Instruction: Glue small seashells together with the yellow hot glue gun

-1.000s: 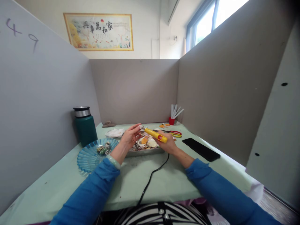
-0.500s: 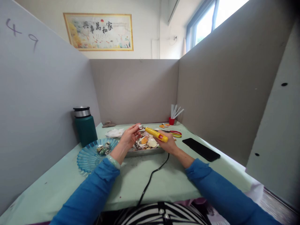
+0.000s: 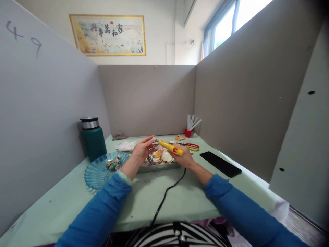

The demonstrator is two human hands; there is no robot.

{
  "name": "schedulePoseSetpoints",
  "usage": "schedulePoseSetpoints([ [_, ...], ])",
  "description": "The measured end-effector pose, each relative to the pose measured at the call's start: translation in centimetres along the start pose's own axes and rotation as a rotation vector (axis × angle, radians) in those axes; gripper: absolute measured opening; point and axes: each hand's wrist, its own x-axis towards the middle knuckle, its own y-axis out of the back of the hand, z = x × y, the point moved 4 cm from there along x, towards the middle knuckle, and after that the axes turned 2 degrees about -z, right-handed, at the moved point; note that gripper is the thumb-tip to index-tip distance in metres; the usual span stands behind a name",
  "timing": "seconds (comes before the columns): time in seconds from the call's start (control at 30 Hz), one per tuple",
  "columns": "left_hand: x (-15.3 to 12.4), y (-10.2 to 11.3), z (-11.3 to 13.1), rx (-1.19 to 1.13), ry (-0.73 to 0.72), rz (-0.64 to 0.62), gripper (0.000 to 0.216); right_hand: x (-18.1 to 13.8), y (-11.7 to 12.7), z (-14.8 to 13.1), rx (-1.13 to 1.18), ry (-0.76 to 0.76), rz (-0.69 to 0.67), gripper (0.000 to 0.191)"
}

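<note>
My right hand (image 3: 185, 158) is closed round a yellow corded tool (image 3: 170, 148) with a red switch, its tip pointing left. My left hand (image 3: 141, 151) pinches a small pale shell piece (image 3: 153, 139) right at that tip. Both hands hover over a metal tray (image 3: 157, 167) heaped with shells (image 3: 161, 156). The tool's black cord (image 3: 164, 197) trails toward me across the green table (image 3: 77, 199).
A blue glass plate (image 3: 95, 173) with small shell bits lies left of the tray, a green flask (image 3: 93, 138) behind it. Red-and-yellow scissors (image 3: 192, 146), a red cup of white sticks (image 3: 189, 130) and a black phone (image 3: 220, 164) lie to the right. Grey partitions enclose the table.
The tool and the shell piece shifted only slightly; both hands stay over the tray.
</note>
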Motion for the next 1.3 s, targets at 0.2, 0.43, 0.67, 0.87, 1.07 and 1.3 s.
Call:
schedulePoseSetpoints([
  [0.2,-0.19,-0.22,0.17,0.025,-0.010,0.023,0.034,-0.08,-0.24,0.31,-0.030,0.021,-0.011,0.020],
  [0.43,0.17,0.03,-0.04,0.031,-0.030,0.021,0.032,-0.20,-0.48,0.67,-0.027,0.018,-0.032,0.019],
  [0.67,0.01,-0.08,0.04,-0.006,-0.011,0.020,0.028,0.06,0.13,0.24,0.030,-0.019,0.037,0.021],
  [0.87,-0.19,-0.31,0.14,-0.033,0.013,0.022,0.022,0.19,0.39,-0.04,0.027,-0.047,0.072,0.022],
  [1.07,-0.12,-0.13,0.05,-0.039,0.012,0.019,0.023,0.23,0.37,0.02,0.014,-0.049,0.082,0.024],
  [1.3,-0.11,-0.16,0.01,-0.038,0.017,0.019,0.022,0.23,0.24,0.41,0.017,-0.063,0.077,0.025],
])
